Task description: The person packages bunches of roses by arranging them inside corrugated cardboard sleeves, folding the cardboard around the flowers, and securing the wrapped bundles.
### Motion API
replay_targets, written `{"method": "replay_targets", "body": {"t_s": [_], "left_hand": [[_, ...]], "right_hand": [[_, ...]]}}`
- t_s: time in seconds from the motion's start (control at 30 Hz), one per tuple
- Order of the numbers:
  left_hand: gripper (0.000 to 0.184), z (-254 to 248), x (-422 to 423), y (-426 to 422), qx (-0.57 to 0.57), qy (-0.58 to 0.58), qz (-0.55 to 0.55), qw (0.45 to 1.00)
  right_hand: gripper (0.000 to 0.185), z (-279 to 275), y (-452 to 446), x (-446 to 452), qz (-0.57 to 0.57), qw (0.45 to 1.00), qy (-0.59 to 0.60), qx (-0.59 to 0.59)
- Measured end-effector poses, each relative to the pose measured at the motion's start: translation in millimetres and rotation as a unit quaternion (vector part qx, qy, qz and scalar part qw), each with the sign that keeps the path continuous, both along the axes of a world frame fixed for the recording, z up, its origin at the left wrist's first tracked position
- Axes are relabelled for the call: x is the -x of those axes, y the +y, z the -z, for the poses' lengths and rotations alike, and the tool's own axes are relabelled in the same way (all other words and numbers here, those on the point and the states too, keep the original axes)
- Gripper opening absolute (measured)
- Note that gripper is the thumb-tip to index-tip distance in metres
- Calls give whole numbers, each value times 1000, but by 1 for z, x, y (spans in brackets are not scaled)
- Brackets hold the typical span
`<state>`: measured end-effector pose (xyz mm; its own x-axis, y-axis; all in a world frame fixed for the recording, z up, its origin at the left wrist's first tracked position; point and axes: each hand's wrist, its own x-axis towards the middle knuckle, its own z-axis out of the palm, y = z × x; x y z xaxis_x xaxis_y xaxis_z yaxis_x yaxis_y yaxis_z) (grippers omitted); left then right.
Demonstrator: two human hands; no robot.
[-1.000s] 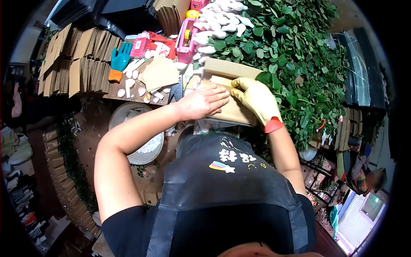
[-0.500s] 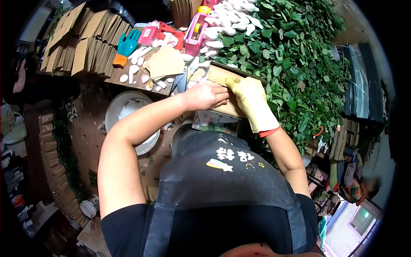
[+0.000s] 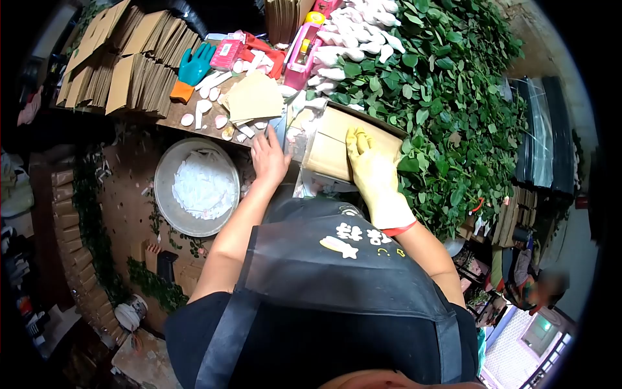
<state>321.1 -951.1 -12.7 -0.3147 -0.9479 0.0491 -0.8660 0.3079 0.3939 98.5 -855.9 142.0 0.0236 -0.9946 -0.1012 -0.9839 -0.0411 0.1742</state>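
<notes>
My bare left hand point(image 3: 271, 162) is at the table's front edge, fingers stretched out. Its fingertips reach the scissors point(image 3: 278, 127); whether they touch them I cannot tell. A yellow rubber glove covers my right hand point(image 3: 369, 155), which lies on brown cardboard point(image 3: 330, 139) with its fingers extended. The cardboard sits inside a dark-edged frame or box, and a crease or slit runs across it. Left of the scissors lies a small stack of tan card squares point(image 3: 254, 98).
Green leafy stems point(image 3: 440, 104) with white-wrapped heads point(image 3: 353, 39) pile up on the right. A pink tape dispenser point(image 3: 300, 61), a teal-orange glove point(image 3: 192, 71) and stacked cardboard point(image 3: 139, 81) stand behind. A bin of white scraps point(image 3: 204, 185) is below the table's left side.
My left hand has left the cardboard and moved left and down toward the scissors. My right hand has shifted slightly down, with its fingers spread on the cardboard, now more exposed.
</notes>
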Motion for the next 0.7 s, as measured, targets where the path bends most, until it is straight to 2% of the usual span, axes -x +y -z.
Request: {"method": "replay_targets", "body": {"t_s": [0.07,0.17,0.2,0.23,0.3,0.33,0.43,0.5,0.57,0.6,0.63,0.7], "left_hand": [[106,3,2,-14,-27,-40,20,999],[108,11,2,-33,-41,-112,43,992],[108,-2,-3,-38,-90,-118,52,988],[84,-27,-4,-38,-173,-70,18,982],[73,-54,-14,-47,-412,49,-14,910],[65,-65,-20,-44,-454,123,-4,882],[63,-81,-20,-34,-378,300,97,870],[64,-96,-13,-41,-360,262,126,886],[64,-118,-12,-55,-395,238,185,868],[65,-120,-13,-61,-378,224,199,876],[63,-122,-14,-67,-399,203,225,865],[55,-129,-16,-71,-372,158,261,877]], "right_hand": [[59,-7,-2,-2,0,1000,18,-17],[60,-15,-4,-8,18,999,24,-42],[60,-14,-3,-7,15,999,24,-40],[61,-10,-2,-5,12,999,26,-37],[62,-10,-4,-3,7,999,36,-33],[62,-12,-3,-4,5,998,43,-36],[61,-18,-4,-8,13,998,35,-60],[61,-15,-4,-6,9,998,34,-53],[60,-14,-5,-5,6,998,41,-53],[60,-14,-5,-4,4,998,43,-53],[60,-14,-5,-4,4,998,44,-53],[60,-15,-4,-4,7,998,42,-50]]}}
